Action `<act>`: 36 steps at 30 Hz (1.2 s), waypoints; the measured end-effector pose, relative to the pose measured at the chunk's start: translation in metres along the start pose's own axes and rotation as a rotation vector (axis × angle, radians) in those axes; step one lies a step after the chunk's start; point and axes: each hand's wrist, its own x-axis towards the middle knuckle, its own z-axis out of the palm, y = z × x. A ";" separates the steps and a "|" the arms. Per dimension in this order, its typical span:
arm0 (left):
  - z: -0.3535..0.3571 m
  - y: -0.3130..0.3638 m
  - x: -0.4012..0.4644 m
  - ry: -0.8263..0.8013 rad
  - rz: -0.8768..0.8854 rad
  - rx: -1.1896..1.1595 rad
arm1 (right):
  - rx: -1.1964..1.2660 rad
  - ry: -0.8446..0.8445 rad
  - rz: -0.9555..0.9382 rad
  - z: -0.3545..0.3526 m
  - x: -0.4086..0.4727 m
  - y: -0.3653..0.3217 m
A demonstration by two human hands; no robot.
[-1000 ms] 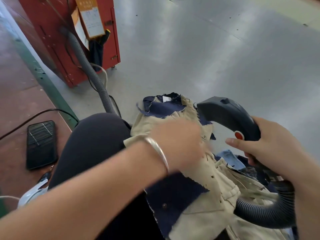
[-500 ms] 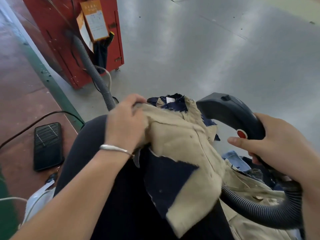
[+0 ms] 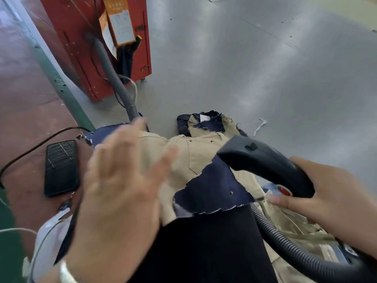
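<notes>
Our left hand point(image 3: 122, 180) hovers, fingers spread and empty, just above the tan and navy shirt point(image 3: 183, 158) on our lap point(image 3: 204, 242). The fingers of our right hand point(image 3: 326, 197) wrap the vacuum handle point(image 3: 263, 160), just right of the left fingers. We should press the shirt flat, then pass the vacuum handle over it slowly.

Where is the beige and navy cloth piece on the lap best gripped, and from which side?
Probably the upper left edge of the cloth piece, near its navy corner, pinched from the left. That edge seems to lie free over the knee, close to the open left hand. The right hand grips the suction handle over the right part, which crowds that side.
</notes>
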 end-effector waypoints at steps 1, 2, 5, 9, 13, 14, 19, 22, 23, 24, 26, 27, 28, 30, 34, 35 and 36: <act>0.004 0.010 0.002 0.000 0.205 -0.041 | -0.011 -0.010 0.006 0.000 -0.003 0.002; 0.009 0.020 0.002 -0.064 0.400 -0.069 | -0.024 -0.018 0.010 -0.001 -0.006 0.004; 0.023 0.033 -0.002 -0.398 0.561 -0.081 | -0.060 -0.049 0.012 -0.006 -0.011 0.009; 0.039 0.038 -0.007 -0.512 0.500 -0.153 | -0.095 -0.142 0.022 0.002 -0.002 0.004; 0.040 0.037 -0.008 -0.529 0.446 -0.161 | -0.091 -0.114 0.025 0.007 0.032 -0.009; 0.040 0.037 -0.007 -0.543 0.435 -0.168 | -0.097 -0.090 0.007 0.008 0.043 -0.014; 0.043 0.036 -0.011 -0.497 0.423 -0.187 | -0.098 -0.024 0.021 0.013 0.103 -0.041; 0.046 0.036 -0.015 -0.465 0.391 -0.243 | 0.019 0.042 0.007 -0.005 0.104 -0.030; 0.047 0.036 -0.017 -0.462 0.384 -0.253 | 0.055 0.068 -0.017 -0.015 0.093 -0.024; 0.048 0.036 -0.018 -0.457 0.385 -0.253 | 0.069 0.080 -0.039 -0.024 0.078 -0.021; 0.049 0.036 -0.019 -0.434 0.387 -0.264 | 0.017 0.063 -0.042 -0.034 0.046 -0.012; 0.049 0.037 -0.019 -0.418 0.382 -0.278 | -0.015 0.044 -0.022 -0.035 0.030 -0.005; 0.050 0.037 -0.019 -0.408 0.376 -0.286 | -0.023 0.026 0.014 -0.034 0.015 0.001; 0.049 0.039 -0.017 -0.399 0.376 -0.277 | -0.025 -0.006 0.044 -0.024 -0.005 0.017; 0.049 0.038 -0.018 -0.411 0.403 -0.272 | -0.232 -0.164 0.035 -0.004 -0.012 0.008; 0.050 0.037 -0.018 -0.411 0.403 -0.279 | -0.225 -0.182 0.043 -0.002 -0.007 0.001; 0.050 0.036 -0.018 -0.414 0.405 -0.284 | -0.222 -0.170 0.028 0.000 -0.001 -0.004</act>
